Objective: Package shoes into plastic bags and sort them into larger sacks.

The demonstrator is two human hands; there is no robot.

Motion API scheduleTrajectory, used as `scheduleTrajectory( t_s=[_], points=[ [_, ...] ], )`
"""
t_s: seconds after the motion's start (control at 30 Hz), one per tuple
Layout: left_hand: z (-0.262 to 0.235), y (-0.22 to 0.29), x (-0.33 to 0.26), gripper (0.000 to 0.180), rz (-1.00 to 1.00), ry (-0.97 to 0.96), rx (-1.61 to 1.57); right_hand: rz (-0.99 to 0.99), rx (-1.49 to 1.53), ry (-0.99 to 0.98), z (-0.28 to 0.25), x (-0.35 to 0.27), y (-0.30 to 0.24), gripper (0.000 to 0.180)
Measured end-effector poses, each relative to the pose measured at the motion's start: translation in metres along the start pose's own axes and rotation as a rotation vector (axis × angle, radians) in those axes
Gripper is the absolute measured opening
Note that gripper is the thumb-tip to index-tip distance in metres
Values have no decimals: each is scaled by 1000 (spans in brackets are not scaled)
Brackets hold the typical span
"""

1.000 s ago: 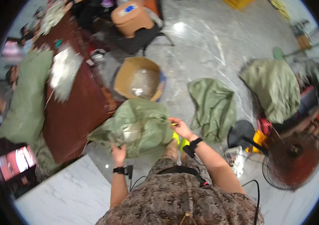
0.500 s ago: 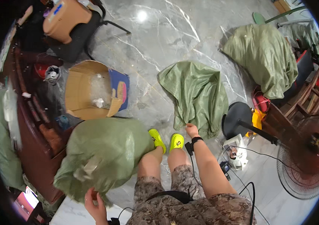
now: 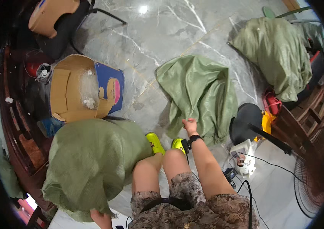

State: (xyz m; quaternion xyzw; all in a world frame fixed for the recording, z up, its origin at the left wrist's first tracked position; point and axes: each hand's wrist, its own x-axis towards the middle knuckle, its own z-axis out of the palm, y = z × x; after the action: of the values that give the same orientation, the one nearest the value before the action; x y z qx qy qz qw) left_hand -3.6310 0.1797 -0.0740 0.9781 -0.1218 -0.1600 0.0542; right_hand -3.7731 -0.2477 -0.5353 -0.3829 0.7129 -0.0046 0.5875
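Note:
A full, rounded green woven sack (image 3: 93, 160) stands on the floor to the left of my legs. At its lower edge is my left hand (image 3: 100, 218), its fingers hidden behind the sack's cloth. In front of my feet, a second green woven sack (image 3: 204, 95) lies crumpled and mostly flat. The near edge of this flat sack is pinched in my right hand (image 3: 189, 126), closed, with a black band on the wrist.
A cardboard box (image 3: 74, 91) with white scraps inside stands beyond the full sack. Another bulky green sack (image 3: 276, 57) rests at the far right. A stand fan (image 3: 314, 179), its round base (image 3: 244, 124) and loose cables lie to the right. A chair (image 3: 61, 38) stands far left.
The full sack's cloth now covers my left fingers, which showed apart before. My right hand keeps hold of the flat sack's edge. The whole view has shifted slightly.

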Motion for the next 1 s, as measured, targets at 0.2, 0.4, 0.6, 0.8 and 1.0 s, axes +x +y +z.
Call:
scheduleTrajectory(
  t_s=[0.2,0.4,0.6,0.8,1.0],
  points=[
    [-86,79,4,23,90,16,-178,-172,232,-210,-57,-137,-102,34],
    [-142,116,-14,29,157,19,-178,-487,298,-344,-129,-318,-262,27],
    [-174,156,-34,37,312,60,-279,-840,493,-395,-210,-448,-373,20],
    [-196,207,-26,37,376,-62,-310,-969,523,-557,-237,-516,-433,25],
    [-218,245,25,37,432,-75,-297,-879,486,-693,-210,-508,-497,25]
  ],
)
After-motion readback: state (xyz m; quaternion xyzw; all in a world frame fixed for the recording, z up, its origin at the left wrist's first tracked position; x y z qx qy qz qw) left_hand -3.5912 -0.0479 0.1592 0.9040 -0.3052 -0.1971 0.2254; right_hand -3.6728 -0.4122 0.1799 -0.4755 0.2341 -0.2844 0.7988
